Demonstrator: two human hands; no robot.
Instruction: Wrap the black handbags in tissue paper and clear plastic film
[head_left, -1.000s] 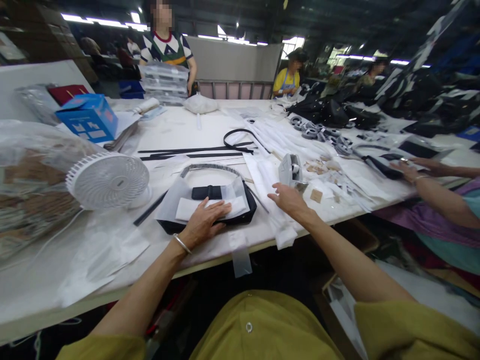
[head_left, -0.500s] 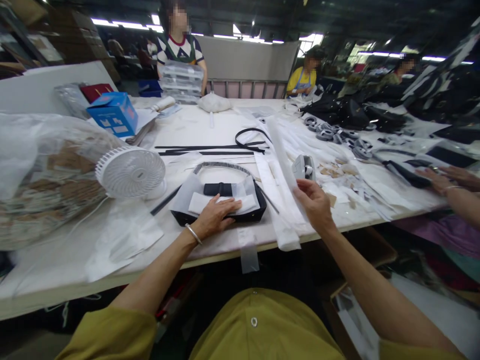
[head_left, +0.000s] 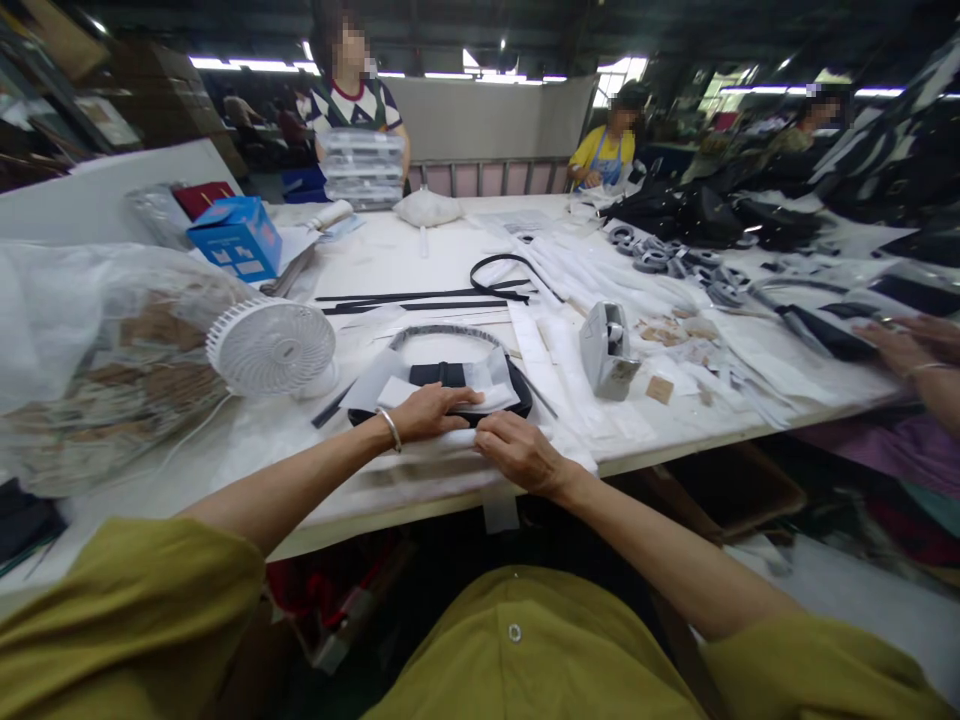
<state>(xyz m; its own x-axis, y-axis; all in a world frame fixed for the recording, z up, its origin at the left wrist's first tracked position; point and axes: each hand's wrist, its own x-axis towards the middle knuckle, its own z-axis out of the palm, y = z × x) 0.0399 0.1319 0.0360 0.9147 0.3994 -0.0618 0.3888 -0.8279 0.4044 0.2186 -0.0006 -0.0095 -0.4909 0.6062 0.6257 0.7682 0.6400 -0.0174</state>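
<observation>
A small black handbag lies on the table in front of me, its handle wrapped and arched away from me. White sheets cover part of it around a black strap piece. My left hand rests over the near side of the bag, fingers stretched out on the white padding. Close beside it, my right hand has its fingers closed on a white wrapping strip, which runs along the bag's near edge and partly under my left hand.
A white fan stands left, by a clear bag of brown tags. A tape dispenser sits to the right, near grey rolls. Black straps lie beyond the bag. Another person's hands work at far right.
My right hand has come left and down from beside the tape dispenser, bringing the white strip to the bag's near edge. My left hand stays on the bag.
</observation>
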